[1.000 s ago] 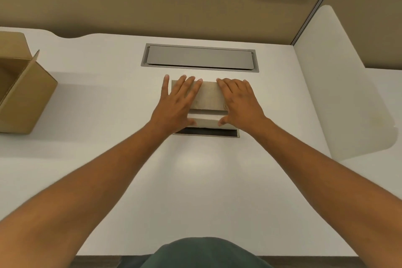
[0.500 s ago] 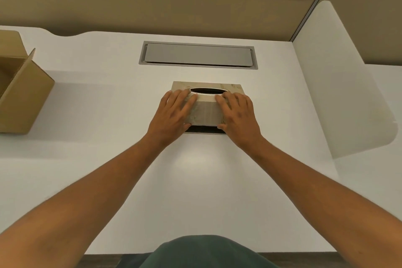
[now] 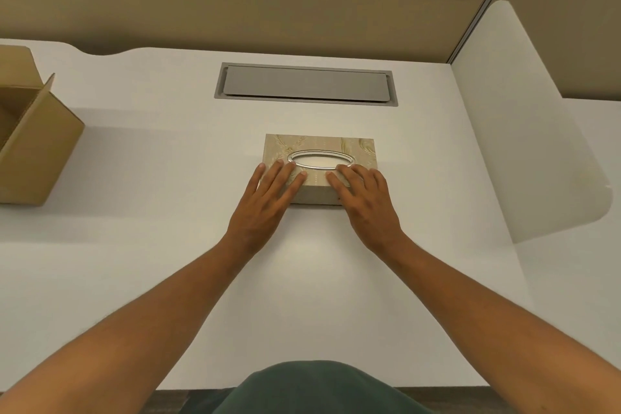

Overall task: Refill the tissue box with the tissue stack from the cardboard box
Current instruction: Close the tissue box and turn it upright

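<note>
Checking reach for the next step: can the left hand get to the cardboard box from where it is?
Probably yes. The left hand lies flat on the tissue box, holding nothing, and only bare desk lies between it and the cardboard box.

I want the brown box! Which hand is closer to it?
Left. The left hand lies on the tissue box, on the side toward the cardboard box; the right hand is farther away.

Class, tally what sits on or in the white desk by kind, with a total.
Tissue box: 1
Cardboard box: 1
Grey cable hatch: 1
Hands on the tissue box: 2, left hand and right hand
Total: 5
</note>
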`<state>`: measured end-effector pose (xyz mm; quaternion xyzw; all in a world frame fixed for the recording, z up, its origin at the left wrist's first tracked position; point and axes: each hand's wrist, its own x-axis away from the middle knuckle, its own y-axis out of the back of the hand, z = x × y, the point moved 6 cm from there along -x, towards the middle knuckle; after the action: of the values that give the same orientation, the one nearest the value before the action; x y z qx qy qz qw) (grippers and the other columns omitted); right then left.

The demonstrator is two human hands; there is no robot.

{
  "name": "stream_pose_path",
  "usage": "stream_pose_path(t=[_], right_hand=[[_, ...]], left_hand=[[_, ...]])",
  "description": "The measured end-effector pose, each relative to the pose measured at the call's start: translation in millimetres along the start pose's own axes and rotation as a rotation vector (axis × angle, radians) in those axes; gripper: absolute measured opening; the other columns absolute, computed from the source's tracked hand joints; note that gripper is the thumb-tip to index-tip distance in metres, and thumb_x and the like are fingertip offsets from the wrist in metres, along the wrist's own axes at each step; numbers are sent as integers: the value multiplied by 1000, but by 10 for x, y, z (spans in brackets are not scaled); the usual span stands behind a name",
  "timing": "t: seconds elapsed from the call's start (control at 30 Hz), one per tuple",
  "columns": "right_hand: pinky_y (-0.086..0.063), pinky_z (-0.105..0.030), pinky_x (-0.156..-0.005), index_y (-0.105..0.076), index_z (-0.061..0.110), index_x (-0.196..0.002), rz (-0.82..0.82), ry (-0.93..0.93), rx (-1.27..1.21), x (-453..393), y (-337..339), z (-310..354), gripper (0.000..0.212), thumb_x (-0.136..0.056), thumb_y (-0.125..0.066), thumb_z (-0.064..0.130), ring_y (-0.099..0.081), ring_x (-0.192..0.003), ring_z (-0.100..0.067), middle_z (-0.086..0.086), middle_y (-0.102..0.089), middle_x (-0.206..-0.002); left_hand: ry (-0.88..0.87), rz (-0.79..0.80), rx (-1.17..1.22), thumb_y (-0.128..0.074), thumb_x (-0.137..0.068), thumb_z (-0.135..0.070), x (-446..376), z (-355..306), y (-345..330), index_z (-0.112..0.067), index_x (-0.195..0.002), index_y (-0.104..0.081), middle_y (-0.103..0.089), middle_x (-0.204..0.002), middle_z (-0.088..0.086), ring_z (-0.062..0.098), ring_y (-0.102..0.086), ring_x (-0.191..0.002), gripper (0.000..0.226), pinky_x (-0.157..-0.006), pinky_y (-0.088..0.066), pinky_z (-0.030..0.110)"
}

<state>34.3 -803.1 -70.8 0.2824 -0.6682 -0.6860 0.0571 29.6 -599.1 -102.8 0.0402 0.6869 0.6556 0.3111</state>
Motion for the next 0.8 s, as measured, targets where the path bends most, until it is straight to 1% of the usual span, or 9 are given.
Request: stream_pose_path(t=[0.07, 0.2, 0.27, 0.33, 0.4, 0.47, 0.53, 0.67, 0.8], right_hand=[[-46, -56, -109, -60, 12, -148, -13, 2, -10, 29, -15, 5, 53, -97, -56, -4, -59, -134, -41, -15, -61, -149], [-44, -57, -112, -59, 13, -149, -21, -30, -28, 72, -43, 21, 53, -98, -57, -3, -57, -137, -40, -15, -60, -151], [-42, -58, -115, -59, 13, -149, -28, -51, -25, 80, -51, 41, 49, -100, -63, 7, -56, -140, -40, -15, -59, -152], [-37, -61, -119, -57, 13, -151, -23, -76, -41, 98, -61, 65, 51, -101, -65, 23, -51, -145, -40, -15, -55, -157], [-27, -64, -125, -48, 15, -157, -7, -105, -57, 138, -80, 92, 59, -104, -59, 36, -37, -156, -39, -14, -43, -167], [-17, -64, -129, -36, 19, -165, 12, -137, -73, 190, -116, 119, 66, -107, -49, 48, -20, -163, -38, -12, -27, -175], [-13, -62, -130, -27, 23, -168, 35, -157, -85, 210, -157, 135, 71, -107, -42, 58, -11, -165, -36, -10, -18, -178], [-13, -62, -130, -25, 25, -168, 55, -160, -85, 124, -222, 87, 75, -106, -35, 66, -10, -165, -36, -9, -15, -178], [-13, -61, -131, -25, 25, -169, 58, -155, -92, -25, -285, -18, 77, -106, -34, 68, -10, -165, -36, -10, -15, -178]], left_hand=[[6, 13, 3, -49, -97, 9, 25, -26, -10, -14, -168, -24, -35, -172, 16, 37, -28, -160, 79, -131, -19, 57], [22, 36, 27, -57, -101, -19, 54, -79, 2, -14, -167, -28, -31, -175, 14, 34, -24, -163, 73, -132, -16, 58], [38, 61, 30, -57, -100, -31, 55, -96, 18, -14, -167, -28, -27, -176, 15, 33, -21, -164, 75, -132, -14, 59], [59, 76, 35, -54, -101, -40, 52, -120, 35, -14, -167, -28, -25, -177, 15, 33, -18, -165, 76, -132, -12, 60], [93, 80, 58, -49, -103, -47, 41, -144, 57, -15, -168, -28, -22, -177, 16, 34, -14, -166, 75, -133, -10, 59], [133, 96, 92, -43, -105, -54, 19, -176, 69, -18, -168, -28, -18, -178, 16, 35, -10, -166, 74, -134, -9, 57], [172, 122, 121, -34, -107, -60, -5, -214, 65, -24, -169, -25, -13, -179, 15, 34, -6, -167, 72, -134, -6, 55], [204, 169, 146, -21, -107, -67, -97, -218, 45, -30, -170, -20, -5, -180, 15, 34, 0, -167, 73, -134, -4, 56], [197, 209, 146, -24, -107, -68, -264, -117, -11, -31, -171, -15, -2, -180, 14, 33, 4, -167, 74, -134, -3, 56]])
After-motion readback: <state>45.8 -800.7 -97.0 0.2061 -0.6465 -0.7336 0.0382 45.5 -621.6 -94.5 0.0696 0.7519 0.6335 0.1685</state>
